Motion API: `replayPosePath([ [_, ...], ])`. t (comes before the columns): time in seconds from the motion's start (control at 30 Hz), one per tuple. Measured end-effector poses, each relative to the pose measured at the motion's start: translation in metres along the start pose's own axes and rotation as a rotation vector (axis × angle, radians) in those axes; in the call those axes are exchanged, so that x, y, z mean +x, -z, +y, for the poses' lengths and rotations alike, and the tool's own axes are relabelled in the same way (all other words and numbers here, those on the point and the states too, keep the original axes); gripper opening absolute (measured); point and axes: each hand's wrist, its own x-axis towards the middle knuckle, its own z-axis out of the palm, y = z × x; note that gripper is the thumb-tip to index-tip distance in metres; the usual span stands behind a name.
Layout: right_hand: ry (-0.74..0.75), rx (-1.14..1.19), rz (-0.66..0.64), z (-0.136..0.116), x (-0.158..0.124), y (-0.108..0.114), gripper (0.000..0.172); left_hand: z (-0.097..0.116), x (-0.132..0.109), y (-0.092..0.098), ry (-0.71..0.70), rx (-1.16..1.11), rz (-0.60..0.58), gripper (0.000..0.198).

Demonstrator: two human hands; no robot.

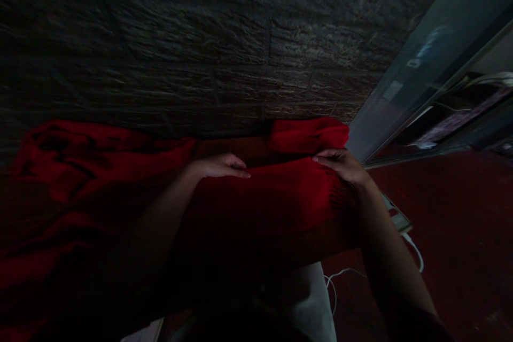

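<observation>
Cloth (260, 197), red, woven fabric, long and rectangular, fringed at its right-hand end; laid out flat along a dark brown wooden surface (232, 146), below the wall, its near side sunk in shadow as I see it. Left hand (222, 165), bare: at the far edge of the cloth, around the middle of the lit strip, forefinger and thumb pointing right with a gap showing between the tips; whether this grip pinches any fabric I cannot tell. Right hand (340, 164), bare: at the far right corner of the same cloth, beside the fringe, fingertips touching the edge; in this dim light I cannot tell whether the grip is pressed together on it.

Bundle (308, 135), red fabric, compact and folded: against the wall, just beyond the right hand. Heap (108, 157), red fabric, loose and crumpled: at the left, near the wall. Further red folds (36, 267): near side, left, mostly dark. Wall (240, 43), grey-brown, rough-textured blocks: behind the surface. Panel (412, 64), grey-blue, smooth, upright: right of the wall. Floor (452, 208), dull red: to the right. Cable (419, 256), white, thin, curved: near the right forearm, over the floor
</observation>
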Motion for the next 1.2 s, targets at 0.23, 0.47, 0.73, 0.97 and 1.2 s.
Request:
replayPosePath([
  [0.23, 0.015, -0.021, -0.005, 0.0, 0.001, 0.0, 0.046, 0.008, -0.001, 0.001, 0.031, 0.115, -0.065, 0.042],
  [0.47, 0.001, -0.052, 0.005, 0.001, 0.002, 0.0, 0.046, 0.009, -0.012, 0.008, 0.152, 0.065, -0.14, 0.043],
  [0.73, 0.031, 0.026, -0.03, 0.006, 0.006, 0.001, 0.051, -0.002, -0.025, 0.017, 0.167, 0.156, -0.093, 0.04],
  [0.97, 0.041, 0.04, -0.042, 0.008, 0.007, 0.003, 0.051, -0.018, -0.027, 0.016, 0.116, 0.117, 0.045, 0.04],
  [1.2, -0.005, 0.043, -0.036, 0.004, 0.003, 0.003, 0.05, -0.023, -0.03, 0.013, 0.106, -0.007, 0.015, 0.041],
])
